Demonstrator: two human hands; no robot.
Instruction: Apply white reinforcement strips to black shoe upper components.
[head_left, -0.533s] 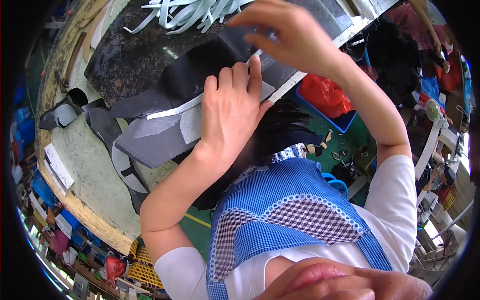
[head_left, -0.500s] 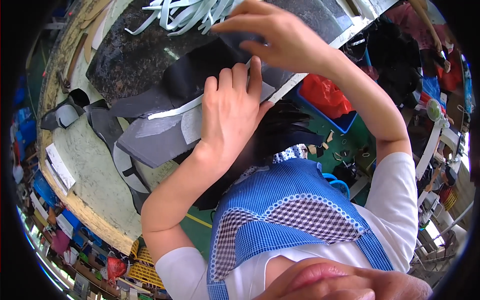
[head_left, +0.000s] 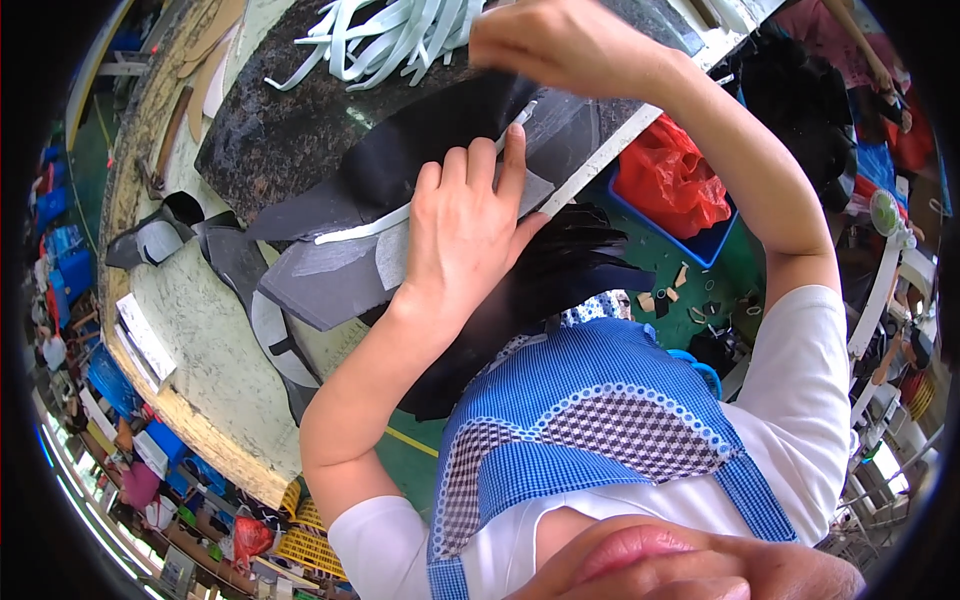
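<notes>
My left hand lies flat, fingers stretched, on a dark grey sheet piece at the table's near edge. Under and beyond its fingers runs a narrow white strip, along the seam between the grey piece and a black flexible piece. The strip's far end shows past my index fingertip. My right hand hangs above the far right end of the black piece, its fingers curled and smeared by motion; whether anything is in them is hidden. A heap of pale white strips lies on the dark stone slab beyond.
The dark slab rests on a pale worktable. Curved grey and black cut pieces lie on its left. Black sheets hang at the near edge. A blue crate with a red bag stands right on the green floor.
My right hand has moved slightly right and up, away from the strip, and its fingers have curled. My left hand still presses on the piece. The whole view has shifted a little.
</notes>
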